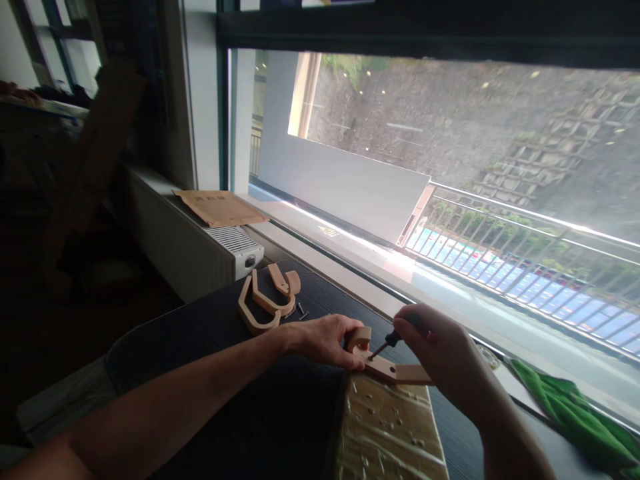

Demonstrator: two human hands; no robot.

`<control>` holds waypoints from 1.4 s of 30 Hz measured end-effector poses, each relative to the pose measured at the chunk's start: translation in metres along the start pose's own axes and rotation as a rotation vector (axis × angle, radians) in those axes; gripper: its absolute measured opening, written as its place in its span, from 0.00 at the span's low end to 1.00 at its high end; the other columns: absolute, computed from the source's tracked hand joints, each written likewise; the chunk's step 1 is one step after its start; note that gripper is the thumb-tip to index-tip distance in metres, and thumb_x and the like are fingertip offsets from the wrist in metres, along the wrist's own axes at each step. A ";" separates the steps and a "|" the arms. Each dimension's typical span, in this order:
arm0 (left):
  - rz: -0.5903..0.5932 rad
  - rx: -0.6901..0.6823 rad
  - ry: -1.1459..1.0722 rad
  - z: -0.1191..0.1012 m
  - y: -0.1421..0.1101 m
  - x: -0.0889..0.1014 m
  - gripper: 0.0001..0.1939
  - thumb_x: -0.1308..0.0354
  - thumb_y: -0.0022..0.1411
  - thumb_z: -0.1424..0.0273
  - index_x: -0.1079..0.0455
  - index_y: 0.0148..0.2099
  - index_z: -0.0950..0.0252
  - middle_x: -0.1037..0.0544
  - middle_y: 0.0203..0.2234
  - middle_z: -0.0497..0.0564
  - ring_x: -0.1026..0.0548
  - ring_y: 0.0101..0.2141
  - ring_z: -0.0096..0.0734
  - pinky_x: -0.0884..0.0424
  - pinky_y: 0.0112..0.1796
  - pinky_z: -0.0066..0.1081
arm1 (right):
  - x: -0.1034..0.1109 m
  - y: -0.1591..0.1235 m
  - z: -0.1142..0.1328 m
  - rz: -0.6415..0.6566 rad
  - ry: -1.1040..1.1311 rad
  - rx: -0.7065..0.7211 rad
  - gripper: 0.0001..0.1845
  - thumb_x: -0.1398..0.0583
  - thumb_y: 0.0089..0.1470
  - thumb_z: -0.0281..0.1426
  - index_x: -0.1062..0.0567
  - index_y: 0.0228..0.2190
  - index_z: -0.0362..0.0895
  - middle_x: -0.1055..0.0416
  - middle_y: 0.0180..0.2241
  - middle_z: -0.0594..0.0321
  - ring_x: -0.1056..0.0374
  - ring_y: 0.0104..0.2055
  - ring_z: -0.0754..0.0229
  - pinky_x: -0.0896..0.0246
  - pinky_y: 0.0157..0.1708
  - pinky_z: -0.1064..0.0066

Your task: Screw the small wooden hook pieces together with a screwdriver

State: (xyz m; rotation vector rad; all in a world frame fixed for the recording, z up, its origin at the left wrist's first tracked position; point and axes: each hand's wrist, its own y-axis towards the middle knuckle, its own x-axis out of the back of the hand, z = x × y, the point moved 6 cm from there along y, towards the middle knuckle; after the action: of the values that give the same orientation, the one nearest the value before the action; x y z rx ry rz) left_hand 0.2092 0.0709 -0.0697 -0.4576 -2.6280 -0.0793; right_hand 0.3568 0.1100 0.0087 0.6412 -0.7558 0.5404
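Note:
A curved wooden hook [383,367] lies on the end of a block wrapped in clear plastic [387,427]. My left hand [327,341] is closed around the hook's curled end. In my right hand [435,340] is a screwdriver [393,338] with a black handle, gripped in closed fingers and tilted. Its tip meets the hook near a hole by the curl; whether a screw sits under it is too small to tell. Another dark hole shows farther along the hook. Several similar wooden hooks [263,325] lie to the left, with a few loose screws [301,310] beside them.
The dark tabletop [200,347] runs up to the window sill. A green cloth [560,400] lies at the right, near a roll of tape [489,357]. A brown paper envelope [220,207] rests on the white radiator [190,243]. A large window with an outside railing stands ahead.

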 end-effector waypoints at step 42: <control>-0.001 -0.012 0.008 -0.001 0.000 0.001 0.14 0.37 0.50 0.69 0.32 0.40 0.65 0.28 0.29 0.44 0.30 0.30 0.27 0.35 0.31 0.24 | 0.005 0.001 -0.006 -0.104 -0.072 -0.098 0.15 0.46 0.55 0.44 0.29 0.29 0.45 0.27 0.23 0.63 0.34 0.25 0.59 0.41 0.27 0.69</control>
State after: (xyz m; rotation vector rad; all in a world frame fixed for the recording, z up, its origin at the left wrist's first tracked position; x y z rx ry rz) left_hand 0.2088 0.0715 -0.0687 -0.4598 -2.6211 -0.0972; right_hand 0.3621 0.1157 0.0089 0.6071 -0.8068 0.3846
